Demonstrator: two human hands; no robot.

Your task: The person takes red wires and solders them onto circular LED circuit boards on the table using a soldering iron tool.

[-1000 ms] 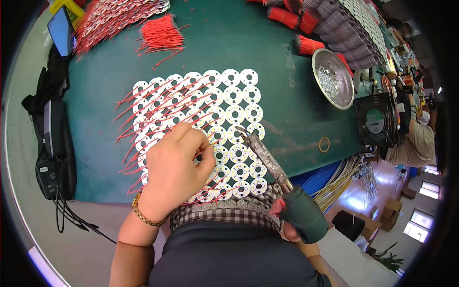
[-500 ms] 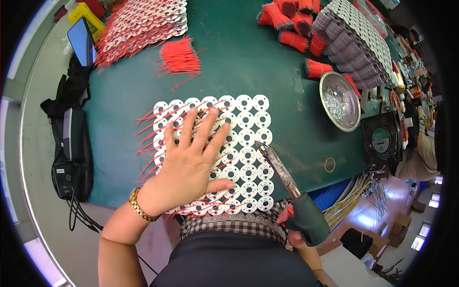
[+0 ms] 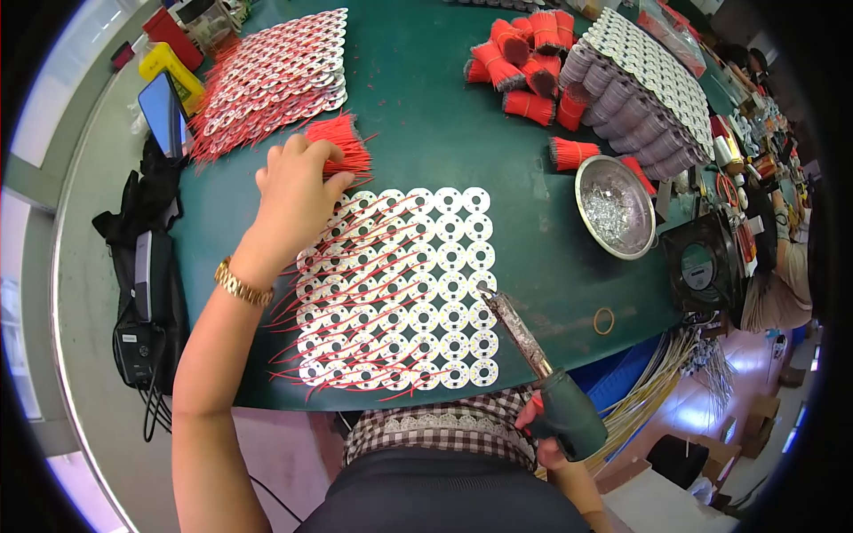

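Observation:
My left hand (image 3: 298,191), a gold watch at its wrist, reaches to a loose pile of red wires (image 3: 346,138). Its fingers are curled and pinch at the near side of the pile; the fingertips are partly hidden. In my right hand (image 3: 549,449) is a soldering iron (image 3: 573,413) with a dark green handle. The iron's tip hovers over or touches the right part of a sheet of round white LED boards (image 3: 453,258); I cannot tell which. Red wires lie slanted across the sheet's left and middle columns, while the right columns show no wires.
Wired boards (image 3: 275,75) are stacked at the back left, bare boards (image 3: 644,62) at the back right. Red wire bundles (image 3: 529,107), a metal bowl (image 3: 617,209), a rubber band (image 3: 603,321) and a black fan (image 3: 702,266) are on the right. A phone (image 3: 164,115) stands at left.
My left hand has lifted off the board sheet and moved up to the red wire pile, its spread fingers now curled. The right hand still holds the soldering iron. The whole view has shifted slightly.

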